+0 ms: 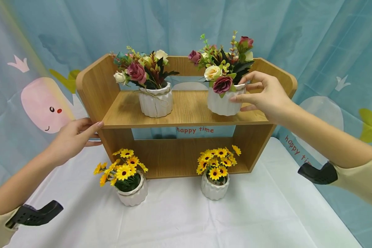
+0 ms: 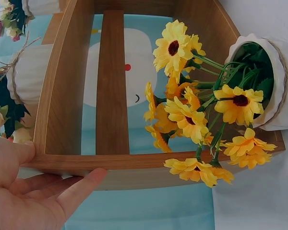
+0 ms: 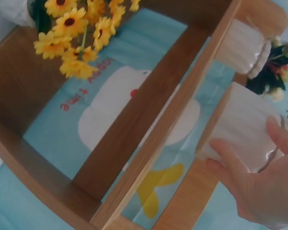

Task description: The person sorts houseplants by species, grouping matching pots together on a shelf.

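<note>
Potted yellow flowers point(image 1: 124, 172) stand before a shelf point(image 1: 189, 106). Left hand point(image 1: 74, 137) grasps its edge; right hand point(image 1: 268, 98) grips a rose pot point(image 1: 221, 103).

White tablecloth point(image 1: 173, 224), two sunflower pots point(image 1: 215, 190), wooden shelf point(image 1: 189, 108) bearing left rose pot point(image 1: 156, 103)

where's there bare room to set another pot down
Upper shelf, between left rose pot and right rose pot; lower shelf, in the middle; cloth, between left sunflower pot and right sunflower pot. Crowded: around the right rose pot, which the right hand grips.
</note>
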Motion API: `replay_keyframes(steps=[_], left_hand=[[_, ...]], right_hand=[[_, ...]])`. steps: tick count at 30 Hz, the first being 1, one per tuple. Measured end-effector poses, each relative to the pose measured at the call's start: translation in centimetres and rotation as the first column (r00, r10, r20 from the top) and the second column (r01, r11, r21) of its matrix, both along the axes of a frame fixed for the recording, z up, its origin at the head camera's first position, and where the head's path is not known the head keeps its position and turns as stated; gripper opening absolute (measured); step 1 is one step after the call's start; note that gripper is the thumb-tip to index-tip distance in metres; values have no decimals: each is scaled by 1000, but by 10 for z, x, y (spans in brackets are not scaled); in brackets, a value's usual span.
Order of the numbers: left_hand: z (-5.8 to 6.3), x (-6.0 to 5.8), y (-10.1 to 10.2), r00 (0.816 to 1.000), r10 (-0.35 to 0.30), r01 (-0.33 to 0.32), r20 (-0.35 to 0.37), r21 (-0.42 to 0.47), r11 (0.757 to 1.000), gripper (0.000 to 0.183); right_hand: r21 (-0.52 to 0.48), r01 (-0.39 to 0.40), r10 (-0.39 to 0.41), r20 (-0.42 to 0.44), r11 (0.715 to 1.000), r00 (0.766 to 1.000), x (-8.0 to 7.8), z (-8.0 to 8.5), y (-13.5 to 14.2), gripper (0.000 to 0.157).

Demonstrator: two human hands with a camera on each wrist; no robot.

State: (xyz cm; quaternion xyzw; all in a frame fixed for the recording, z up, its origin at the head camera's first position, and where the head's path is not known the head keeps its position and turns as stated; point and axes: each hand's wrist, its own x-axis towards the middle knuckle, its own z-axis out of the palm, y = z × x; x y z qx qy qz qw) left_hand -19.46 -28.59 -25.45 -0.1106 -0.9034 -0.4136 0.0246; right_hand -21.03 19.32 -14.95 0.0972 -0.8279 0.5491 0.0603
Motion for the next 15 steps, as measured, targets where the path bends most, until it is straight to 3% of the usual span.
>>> replay_keyframes(steps=[15], left_hand=[[2, 0, 2, 1000, 3, -3, 14, -5, 1000, 57]], right_hand=[[42, 6, -7, 31, 999, 999, -18, 5, 1, 27]])
